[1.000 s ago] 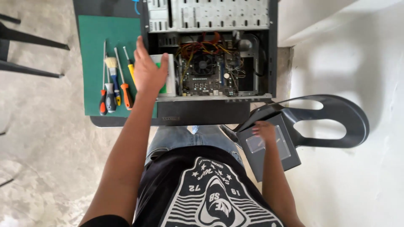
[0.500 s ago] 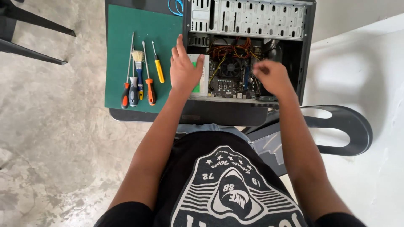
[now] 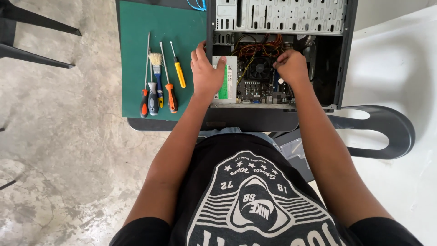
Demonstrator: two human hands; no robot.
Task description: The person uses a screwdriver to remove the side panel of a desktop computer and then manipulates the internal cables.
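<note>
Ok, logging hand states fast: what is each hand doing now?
Left hand: open, resting on the open black computer case edge.
Right hand: closed inside it; contents cannot be told.

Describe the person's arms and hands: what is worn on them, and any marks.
Both arms are bare along all that shows; the only sleeves are short black ones at the shoulders, part of a black T-shirt with a white printed emblem. The left hand and right hand are bare: no gloves, and no watch, strap or band at either wrist. No rings or marks can be made out from this view.
</note>
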